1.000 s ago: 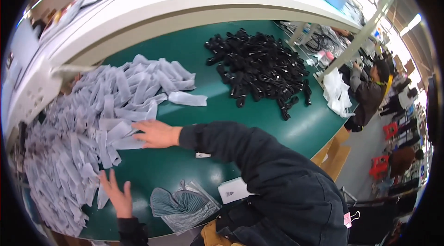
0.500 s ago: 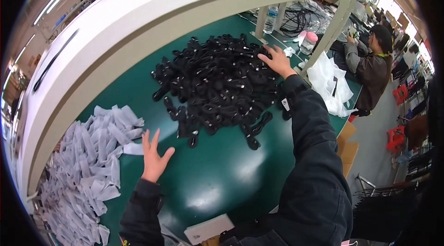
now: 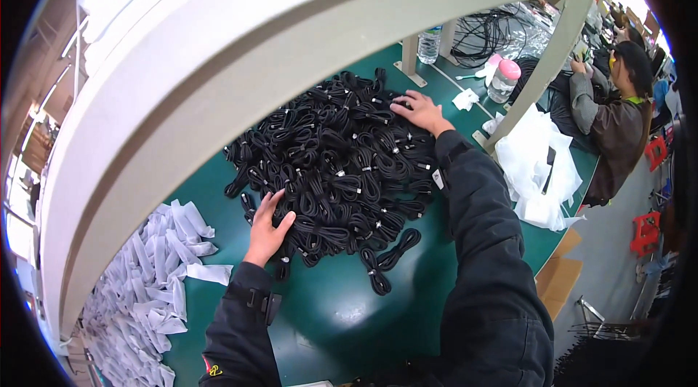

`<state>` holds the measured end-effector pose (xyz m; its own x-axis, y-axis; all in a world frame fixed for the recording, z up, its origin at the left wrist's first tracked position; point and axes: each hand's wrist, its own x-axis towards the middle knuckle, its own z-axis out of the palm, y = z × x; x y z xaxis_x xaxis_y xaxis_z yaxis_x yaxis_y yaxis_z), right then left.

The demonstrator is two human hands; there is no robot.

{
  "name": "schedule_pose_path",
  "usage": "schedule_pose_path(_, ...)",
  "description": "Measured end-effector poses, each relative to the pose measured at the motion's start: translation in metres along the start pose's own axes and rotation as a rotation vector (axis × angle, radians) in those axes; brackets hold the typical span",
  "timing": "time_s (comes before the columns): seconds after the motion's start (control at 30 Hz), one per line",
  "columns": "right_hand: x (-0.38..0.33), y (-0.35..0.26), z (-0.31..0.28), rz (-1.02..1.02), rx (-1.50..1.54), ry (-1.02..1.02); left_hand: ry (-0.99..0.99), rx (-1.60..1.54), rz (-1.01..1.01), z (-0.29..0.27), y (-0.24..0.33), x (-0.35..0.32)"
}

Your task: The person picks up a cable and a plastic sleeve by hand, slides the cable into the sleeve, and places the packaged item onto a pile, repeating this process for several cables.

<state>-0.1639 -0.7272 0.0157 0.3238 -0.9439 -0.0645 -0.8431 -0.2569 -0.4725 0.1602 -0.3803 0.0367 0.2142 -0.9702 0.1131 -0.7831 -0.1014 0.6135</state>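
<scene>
Both of the person's hands are down on a big heap of bundled black cables (image 3: 342, 169) that sits in the middle of the green desk (image 3: 342, 307). Each cable is coiled into a short hank and tied round the middle, and the hanks lie every which way, so the heap has no common direction, though as a mass it stretches from the near left toward the far right.

The left hand (image 3: 266, 228) rests at the heap's near left edge, fingers spread and lying flat against the outermost bundles. Its grip is open; it closes on nothing that I can see. The heap lies ahead of it and to its right.

The right hand (image 3: 420, 110) reaches much farther, arm stretched across to the far right side of the heap, palm down on top of the bundles with fingers splayed. That grip is open too, pressing rather than holding. From this hand the mass of cables lies toward the person and to the left, so the heap sits between the two hands.

A few stray bundles (image 3: 385, 260) trail off the near edge, closer to the left hand than the right.

To the left, a drift of small white bags (image 3: 160, 270) covers the desk. Beyond the right hand stand a pink-lidded jar (image 3: 504, 78) and a water bottle (image 3: 429, 44). Another person (image 3: 618, 107) works at the far right.
</scene>
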Motion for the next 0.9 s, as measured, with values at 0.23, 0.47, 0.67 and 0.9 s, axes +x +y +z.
schedule_pose_path(0.23, -0.031, -0.008, 0.032, -0.132, -0.094, 0.026, 0.0, -0.148, 0.02, 0.001, 0.007, -0.012)
schedule_pose_path(0.47, -0.091, -0.027, 0.066, -0.311, -0.138, -0.068, 0.013, -0.061, 0.039, -0.003, 0.006, -0.058)
schedule_pose_path(0.67, -0.165, -0.068, 0.082, -0.349, -0.136, -0.128, -0.032, 0.054, -0.046, -0.022, 0.011, -0.13)
schedule_pose_path(0.9, -0.224, -0.117, 0.089, -0.392, -0.13, -0.218, -0.085, 0.001, -0.147, -0.057, -0.006, -0.199)
